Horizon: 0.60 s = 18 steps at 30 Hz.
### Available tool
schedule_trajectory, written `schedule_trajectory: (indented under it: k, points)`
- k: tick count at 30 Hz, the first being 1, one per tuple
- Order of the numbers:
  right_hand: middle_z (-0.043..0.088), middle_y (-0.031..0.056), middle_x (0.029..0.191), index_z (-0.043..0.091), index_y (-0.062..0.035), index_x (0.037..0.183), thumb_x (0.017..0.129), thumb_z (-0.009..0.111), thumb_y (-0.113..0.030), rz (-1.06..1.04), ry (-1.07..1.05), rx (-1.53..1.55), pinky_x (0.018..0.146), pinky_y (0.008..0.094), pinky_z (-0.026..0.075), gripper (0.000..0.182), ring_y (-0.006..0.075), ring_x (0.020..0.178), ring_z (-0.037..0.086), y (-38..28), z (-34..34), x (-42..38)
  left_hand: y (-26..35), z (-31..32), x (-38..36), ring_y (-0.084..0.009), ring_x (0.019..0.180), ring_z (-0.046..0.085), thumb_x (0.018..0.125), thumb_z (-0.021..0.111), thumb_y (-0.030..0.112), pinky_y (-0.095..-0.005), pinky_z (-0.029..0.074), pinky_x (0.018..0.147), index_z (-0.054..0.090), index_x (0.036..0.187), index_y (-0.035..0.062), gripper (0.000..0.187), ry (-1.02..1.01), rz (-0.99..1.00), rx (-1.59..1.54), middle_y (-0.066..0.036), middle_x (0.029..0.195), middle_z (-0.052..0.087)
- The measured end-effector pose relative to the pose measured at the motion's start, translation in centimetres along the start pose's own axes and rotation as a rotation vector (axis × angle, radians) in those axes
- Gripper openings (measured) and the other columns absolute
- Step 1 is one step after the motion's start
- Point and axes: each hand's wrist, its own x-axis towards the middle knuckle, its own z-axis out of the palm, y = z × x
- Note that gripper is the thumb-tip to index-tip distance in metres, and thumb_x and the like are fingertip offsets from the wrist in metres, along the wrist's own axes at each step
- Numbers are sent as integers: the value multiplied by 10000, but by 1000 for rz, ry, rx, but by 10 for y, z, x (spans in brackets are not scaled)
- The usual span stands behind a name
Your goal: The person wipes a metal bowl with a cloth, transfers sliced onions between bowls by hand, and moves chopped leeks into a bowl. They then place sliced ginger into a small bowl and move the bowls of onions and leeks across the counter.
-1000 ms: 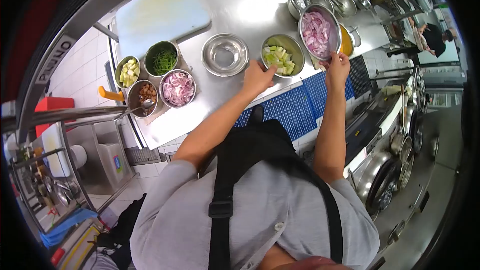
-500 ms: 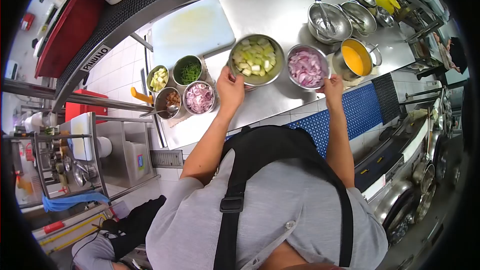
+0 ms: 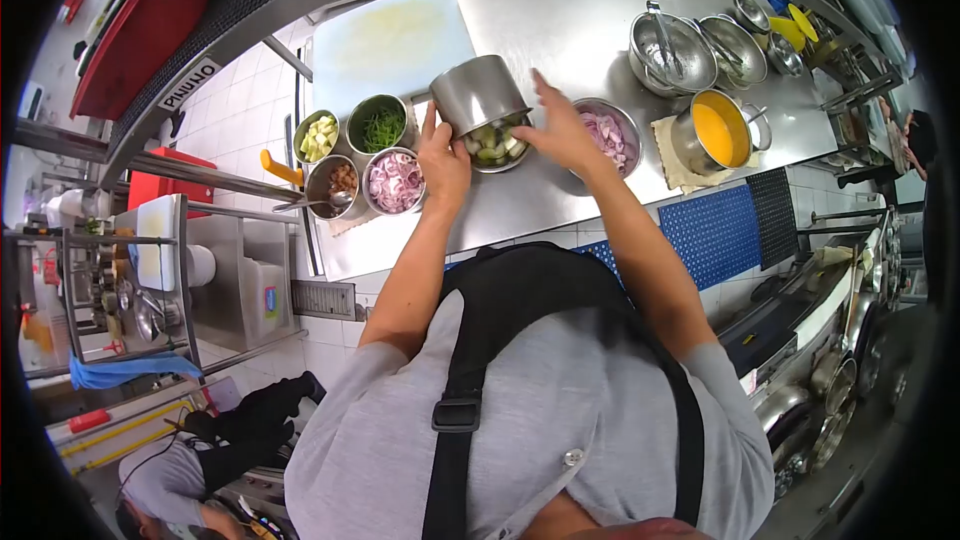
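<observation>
A steel pot is tipped over, mouth down, and my left hand grips its left side. Pale green chopped vegetable pieces show under its rim, in a round metal container mostly hidden by the pot. My right hand is open at the pot's right side, fingers stretched out and thumb close to the green pieces. Behind the right wrist stands a metal bowl of sliced red onion, partly covered by the forearm.
On the left stand containers of sliced onion, chopped greens, pale cubes and brown pieces with a spoon. A cutting board lies behind. To the right are a pot of orange liquid and several metal bowls.
My left hand has turned the pot of green pieces from upright to mouth down. My right hand has let go of the onion bowl and moved left to the pot.
</observation>
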Motion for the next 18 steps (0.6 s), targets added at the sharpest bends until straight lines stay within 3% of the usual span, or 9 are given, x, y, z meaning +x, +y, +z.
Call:
schedule_trajectory:
  k: [2, 3, 6, 7, 10, 11, 14, 15, 18]
  points:
    - [628, 323, 1257, 243, 4, 1581, 820, 707, -72, 115, -168, -92, 962, 467, 512, 894, 436, 1146, 639, -15, 18, 26, 3, -3, -2, -407, 838, 696, 763, 599, -111, -416, 541, 659, 521, 824, -50, 116, -17, 25, -7, -283, 1489, 491]
    - [625, 335, 1245, 225, 13, 1581, 814, 677, -42, 137, -167, -118, 963, 480, 505, 891, 456, 1145, 629, -14, 19, 30, 5, -7, -4, -422, 993, 683, 784, 605, -105, -426, 556, 761, 516, 867, -42, 137, -77, -40, -22, -312, 1476, 486]
    - [622, 353, 1216, 191, 27, 1582, 827, 574, 7, 147, -120, -171, 962, 512, 495, 847, 490, 1138, 612, -6, 25, 33, -8, 3, -15, -467, 1201, 592, 816, 621, -78, -457, 526, 929, 523, 977, -32, 193, 38, 15, -32, -354, 1471, 450]
    - [626, 346, 1212, 193, 24, 1584, 852, 532, -5, 116, -74, -166, 958, 516, 497, 807, 483, 1132, 617, 0, 27, 30, 11, -2, -20, -515, 1393, 400, 859, 662, 2, -496, 392, 1123, 484, 1244, -74, 430, -10, -193, -223, -402, 1493, 358]
    - [623, 333, 1241, 174, 23, 1586, 857, 522, 20, 156, -31, -102, 947, 513, 500, 808, 488, 1116, 626, -10, 27, 20, 14, -2, -46, -463, 1435, 360, 893, 716, 126, -493, 317, 1191, 245, 1511, -133, 819, -75, -102, 53, -369, 1550, 296]
    - [617, 334, 1256, 164, 20, 1589, 852, 528, 31, 144, -4, -55, 951, 510, 500, 822, 490, 1121, 626, -9, 29, 18, 6, 2, -54, -484, 1493, 234, 846, 797, 279, -486, 191, 1248, 191, 1521, -152, 1004, -150, -148, -37, -383, 1566, 249]
    - [601, 337, 1292, 153, 7, 1586, 831, 559, 71, 83, 91, 70, 970, 506, 500, 860, 488, 1146, 625, -10, 32, 14, 9, 6, -50, -493, 1522, 134, 760, 861, 394, -507, 166, 1252, 107, 1536, -162, 1216, -301, -167, 88, -400, 1600, 123]
    - [601, 337, 1293, 157, 5, 1583, 834, 563, 68, 65, 110, 84, 973, 508, 499, 854, 486, 1153, 624, -11, 32, 12, 4, 10, -47, -485, 1530, 108, 666, 909, 483, -505, 138, 1259, 83, 1537, -167, 1366, -322, -174, 85, -387, 1612, 108]
    - [600, 340, 1292, 186, 9, 1568, 843, 576, 58, -7, 202, 96, 964, 511, 506, 825, 486, 1154, 624, -8, 35, 4, -3, 14, -44, -476, 1535, 103, 636, 925, 485, -503, 137, 1260, 85, 1547, -150, 1392, -331, -152, 81, -362, 1621, 125]
